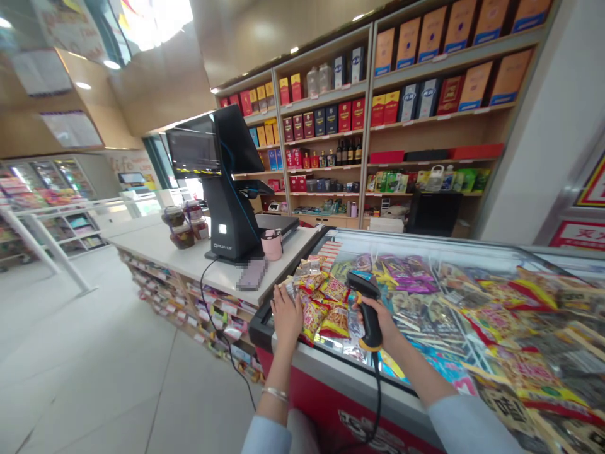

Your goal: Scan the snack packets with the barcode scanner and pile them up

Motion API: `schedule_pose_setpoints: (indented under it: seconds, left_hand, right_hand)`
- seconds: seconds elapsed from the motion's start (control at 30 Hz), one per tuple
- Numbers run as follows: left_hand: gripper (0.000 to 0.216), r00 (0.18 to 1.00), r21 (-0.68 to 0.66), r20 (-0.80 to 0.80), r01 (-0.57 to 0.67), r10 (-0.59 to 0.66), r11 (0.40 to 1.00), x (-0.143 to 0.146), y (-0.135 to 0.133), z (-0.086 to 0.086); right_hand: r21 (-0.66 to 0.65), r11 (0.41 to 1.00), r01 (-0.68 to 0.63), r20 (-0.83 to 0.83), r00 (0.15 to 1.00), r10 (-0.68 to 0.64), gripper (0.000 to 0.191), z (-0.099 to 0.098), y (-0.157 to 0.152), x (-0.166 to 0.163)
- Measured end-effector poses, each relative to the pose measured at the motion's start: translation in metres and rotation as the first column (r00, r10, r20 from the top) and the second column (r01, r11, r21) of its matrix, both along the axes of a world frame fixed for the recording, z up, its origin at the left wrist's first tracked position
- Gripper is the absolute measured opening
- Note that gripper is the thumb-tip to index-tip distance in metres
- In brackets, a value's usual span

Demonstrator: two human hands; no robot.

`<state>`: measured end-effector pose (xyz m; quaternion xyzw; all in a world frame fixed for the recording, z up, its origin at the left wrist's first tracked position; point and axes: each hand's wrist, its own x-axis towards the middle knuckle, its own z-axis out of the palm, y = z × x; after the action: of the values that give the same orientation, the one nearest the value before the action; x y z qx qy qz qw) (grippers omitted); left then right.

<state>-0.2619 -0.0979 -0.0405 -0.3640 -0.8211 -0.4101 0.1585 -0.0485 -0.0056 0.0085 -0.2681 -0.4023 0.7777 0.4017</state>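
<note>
My right hand (382, 318) is wrapped round the handle of a black barcode scanner (366, 302) with a yellow base, its head pointing at a pile of snack packets (326, 302) lying on the glass lid of a chest freezer (331, 372). My left hand (287, 312) rests on the left edge of the pile, its fingers curled over a small packet (290, 289). The scanner's black cable hangs down the freezer's red front.
A black checkout terminal (227, 183) with two screens stands on the white counter (155, 243) to the left, beside jars and a pink cup (273, 244). Shelves of boxed goods and bottles (378, 107) line the back wall. Open tiled floor lies at the left.
</note>
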Motion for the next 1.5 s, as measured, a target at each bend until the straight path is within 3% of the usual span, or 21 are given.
schedule_pose_setpoints:
  seconds: [0.13,0.27,0.47,0.6,0.77,0.93,1.03,1.13,1.27,1.5]
  left_hand:
    - [0.067,0.998,0.020,0.062,0.014,-0.015,1.000,0.006,0.011,0.003]
    - [0.067,0.995,0.123,0.096,-0.008,-0.004,0.992,0.005,0.008,0.008]
    - [0.046,0.930,0.302,0.367,-0.124,0.005,0.945,0.000,-0.011,0.012]
    - [0.037,0.929,0.366,0.370,-0.153,0.007,0.918,0.004,-0.017,0.019]
    - [0.031,0.951,0.382,0.308,-0.138,0.015,0.914,0.011,-0.019,0.023]
    - [0.037,0.986,0.303,0.143,-0.129,0.089,0.944,0.001,-0.029,0.020]
    - [0.047,0.968,0.150,-0.041,-0.239,0.247,0.959,-0.019,-0.037,0.019]
    - [0.049,0.921,-0.010,-0.164,-0.360,0.354,0.933,-0.039,-0.039,0.020]
    - [0.046,0.884,-0.120,-0.251,-0.434,0.395,0.893,-0.054,-0.035,0.019]
    - [0.049,0.854,-0.178,-0.333,-0.472,0.399,0.863,-0.064,-0.030,0.019]
  right_hand:
    - [0.019,0.999,-0.037,0.037,0.999,0.036,0.022,-0.001,-0.001,0.001]
    - [0.002,0.998,-0.055,0.037,0.998,0.055,0.022,-0.003,0.000,0.003]
    - [-0.052,0.998,-0.030,0.027,0.999,0.031,0.019,-0.002,-0.001,0.003]
    - [-0.048,0.999,0.010,-0.015,1.000,-0.011,0.018,-0.002,-0.001,0.002]
    - [-0.045,0.999,-0.025,0.015,1.000,0.026,0.018,-0.002,0.000,0.003]
    - [-0.062,0.997,-0.036,0.026,0.999,0.037,0.017,-0.002,-0.001,0.005]
    - [-0.082,0.996,-0.040,0.036,0.998,0.043,0.020,-0.001,-0.002,0.004]
    - [-0.112,0.993,-0.040,0.050,0.998,0.046,0.020,0.000,-0.003,0.004]
    - [-0.123,0.990,-0.062,0.060,0.996,0.069,0.022,0.001,-0.004,0.005]
    - [-0.117,0.992,-0.040,0.035,0.998,0.044,0.023,-0.001,-0.003,0.005]
